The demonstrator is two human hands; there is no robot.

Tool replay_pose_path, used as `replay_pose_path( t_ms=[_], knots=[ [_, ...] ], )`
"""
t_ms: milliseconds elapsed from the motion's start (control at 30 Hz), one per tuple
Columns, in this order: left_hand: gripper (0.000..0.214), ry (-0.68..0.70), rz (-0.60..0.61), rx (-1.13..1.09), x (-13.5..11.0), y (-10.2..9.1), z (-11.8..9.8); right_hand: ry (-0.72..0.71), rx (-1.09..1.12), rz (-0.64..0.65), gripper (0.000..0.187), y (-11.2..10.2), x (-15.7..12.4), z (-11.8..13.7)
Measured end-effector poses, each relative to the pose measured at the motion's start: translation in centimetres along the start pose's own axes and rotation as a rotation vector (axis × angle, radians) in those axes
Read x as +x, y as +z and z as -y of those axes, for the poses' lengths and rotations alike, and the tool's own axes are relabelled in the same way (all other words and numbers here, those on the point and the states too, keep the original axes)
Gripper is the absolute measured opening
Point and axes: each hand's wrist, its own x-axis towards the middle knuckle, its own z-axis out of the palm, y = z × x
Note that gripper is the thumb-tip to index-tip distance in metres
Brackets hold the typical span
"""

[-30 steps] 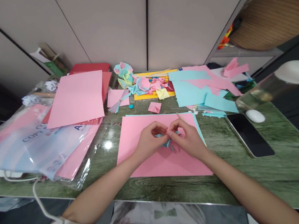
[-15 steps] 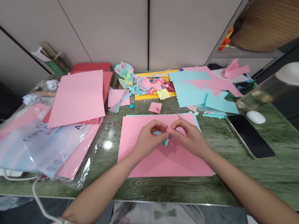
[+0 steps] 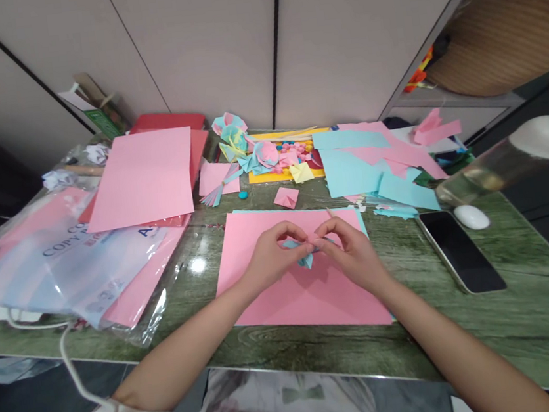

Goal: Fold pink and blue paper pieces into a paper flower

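Over the pink paper sheets (image 3: 286,304), my left hand (image 3: 277,252) and my right hand (image 3: 352,253) meet, fingertips pinched together. Between them is a small folded blue paper piece (image 3: 304,261), partly covered by the fingers. Both hands grip it, the left at its left side, the right at its right side. A thin pale stick tip shows just above the right hand. Just beyond the hands lies a small folded pink paper square (image 3: 286,197), and a folded yellow paper piece (image 3: 301,172) is a little farther back.
Paper flowers (image 3: 234,138) and a yellow tray (image 3: 257,177) of small beads stand at the back. Blue paper scraps (image 3: 352,170), a phone (image 3: 462,251), a white oval object (image 3: 471,216) and a bottle (image 3: 489,171) are right. Left lies a plastic copy-paper bag (image 3: 62,256).
The fingertips have shifted slightly around the blue paper piece, and more of it shows below them. Both hands stay in nearly the same place.
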Motion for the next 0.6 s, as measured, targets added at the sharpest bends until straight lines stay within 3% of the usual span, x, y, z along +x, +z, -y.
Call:
replay_pose_path(
  t_ms=[367, 600],
  knots=[
    [0.018, -0.005, 0.004, -0.052, 0.0, 0.1, 0.1, 0.010, 0.024, 0.018, 0.011, 0.1, -0.1, 0.2],
    [0.026, -0.080, 0.083, -0.156, 0.3, -0.4, 0.6, -0.026, 0.020, 0.149, 0.006, -0.7, 0.1, 0.0]
  ],
)
